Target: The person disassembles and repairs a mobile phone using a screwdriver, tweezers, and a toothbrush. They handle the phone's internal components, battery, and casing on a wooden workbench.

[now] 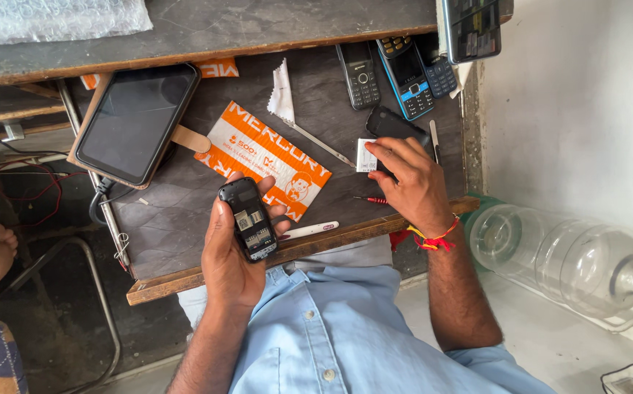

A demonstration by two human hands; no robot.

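Left hand (230, 252): clasps opened black phone (248, 219), long axis running away from body. Right hand (411, 179): fingertips resting on small white battery (366, 155) on desk (185, 211), right of phone.

Your small black keypad phone with its back cover off (248, 219) lies face down, its open battery bay and card slots showing upward, lengthwise along the table's near edge. The small white rectangular battery (366, 155) lies flat on the dark tabletop, beside a black back cover (393, 124).
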